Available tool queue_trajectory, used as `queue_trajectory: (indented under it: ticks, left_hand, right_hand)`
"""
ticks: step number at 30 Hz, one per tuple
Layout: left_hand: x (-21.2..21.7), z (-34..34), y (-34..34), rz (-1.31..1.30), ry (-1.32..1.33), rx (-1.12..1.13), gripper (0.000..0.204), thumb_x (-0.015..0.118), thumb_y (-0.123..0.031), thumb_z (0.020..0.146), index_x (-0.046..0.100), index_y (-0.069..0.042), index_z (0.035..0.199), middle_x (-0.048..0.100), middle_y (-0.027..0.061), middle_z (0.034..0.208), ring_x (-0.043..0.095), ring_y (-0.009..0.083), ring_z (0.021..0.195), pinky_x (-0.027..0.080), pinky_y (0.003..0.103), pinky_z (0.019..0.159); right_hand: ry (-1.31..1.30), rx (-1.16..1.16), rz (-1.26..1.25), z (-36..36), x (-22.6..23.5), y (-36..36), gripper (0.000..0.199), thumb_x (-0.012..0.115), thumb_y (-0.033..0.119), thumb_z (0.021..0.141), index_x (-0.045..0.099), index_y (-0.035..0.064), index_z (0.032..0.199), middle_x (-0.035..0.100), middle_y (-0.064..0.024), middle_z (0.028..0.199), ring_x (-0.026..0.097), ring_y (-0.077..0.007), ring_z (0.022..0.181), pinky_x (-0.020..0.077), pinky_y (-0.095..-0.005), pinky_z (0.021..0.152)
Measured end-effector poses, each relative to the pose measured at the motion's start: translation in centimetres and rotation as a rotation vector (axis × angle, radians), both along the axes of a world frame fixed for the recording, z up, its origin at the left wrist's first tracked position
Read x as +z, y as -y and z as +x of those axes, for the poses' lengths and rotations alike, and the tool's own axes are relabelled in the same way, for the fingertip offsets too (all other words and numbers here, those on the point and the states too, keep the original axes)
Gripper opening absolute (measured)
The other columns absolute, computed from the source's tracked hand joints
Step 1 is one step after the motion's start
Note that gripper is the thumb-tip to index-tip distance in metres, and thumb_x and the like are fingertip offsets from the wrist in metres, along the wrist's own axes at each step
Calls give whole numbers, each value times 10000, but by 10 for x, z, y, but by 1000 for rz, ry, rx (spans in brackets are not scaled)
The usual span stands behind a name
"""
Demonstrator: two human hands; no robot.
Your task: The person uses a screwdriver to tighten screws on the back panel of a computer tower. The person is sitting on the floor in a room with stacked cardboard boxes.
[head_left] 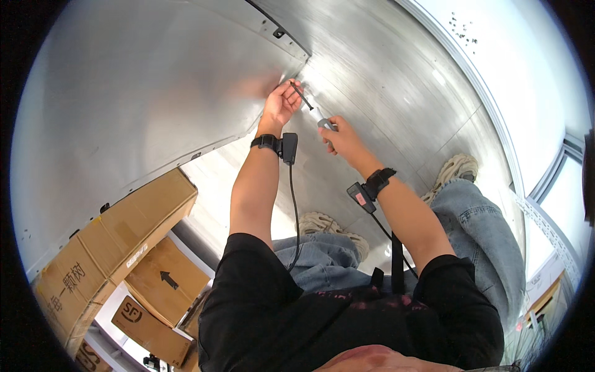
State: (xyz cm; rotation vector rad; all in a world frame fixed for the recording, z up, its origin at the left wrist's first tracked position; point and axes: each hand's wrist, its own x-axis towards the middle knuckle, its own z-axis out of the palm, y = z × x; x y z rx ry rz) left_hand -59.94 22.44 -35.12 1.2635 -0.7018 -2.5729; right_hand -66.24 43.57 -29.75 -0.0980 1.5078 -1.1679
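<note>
A screwdriver point(327, 124) with a grey and white handle and a long dark shaft is gripped in my right hand point(344, 137). Its shaft points up and left, toward the fingertips of my left hand point(282, 104). That hand is turned palm up beside the lower corner of a large metal panel point(167, 80), its fingers curled near the shaft's tip. Whatever is between those fingertips is too small to tell. Each wrist wears a black strap with a small box and a cable.
Cardboard boxes point(164, 279) are stacked at the lower left, beside the panel's near edge. Light wood-look flooring point(384, 80) lies around my hands. A white wall point(527, 80) with a raised edge strip runs along the right. My shoes point(458, 168) stand near the hands.
</note>
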Motion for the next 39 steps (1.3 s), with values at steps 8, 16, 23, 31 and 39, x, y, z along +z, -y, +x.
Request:
queue_trajectory:
  ticks: [8,16,23,31,39]
  left_hand:
    - [17,-2,6,-29,-21,-6,124,535,-137,913,606,-59,978,680,59,970,646,164,828,510,307,741]
    - [67,-11,-4,-87,60,104,138,544,-157,899,587,-75,1001,672,59,975,627,156,835,470,287,725]
    - [139,-7,-8,-178,38,32,133,547,-169,876,580,-87,975,657,53,1039,596,150,907,429,288,777]
    - [253,19,-28,-558,108,40,186,581,-210,855,664,-84,964,651,1,1014,543,92,904,374,268,830]
    - [324,48,-40,-705,124,207,149,604,-131,826,705,-35,880,698,21,882,582,85,794,377,220,668]
  right_hand:
    - [4,21,-35,-13,18,-6,298,652,220,817,558,15,1012,566,-51,764,519,-114,555,414,-267,495]
    - [-227,-86,-108,-34,46,-37,347,682,124,751,525,3,1036,580,-69,784,543,-133,624,444,-284,546]
    - [-255,-185,-418,-68,155,9,229,697,130,766,526,9,858,585,-77,713,535,-118,556,423,-268,507]
    - [-694,-234,-728,-73,314,96,277,706,226,805,617,5,946,622,-61,814,578,-128,698,456,-267,643]
    - [-957,-243,-919,-70,389,121,397,700,235,814,587,16,1125,581,-105,1088,560,-211,999,437,-337,873]
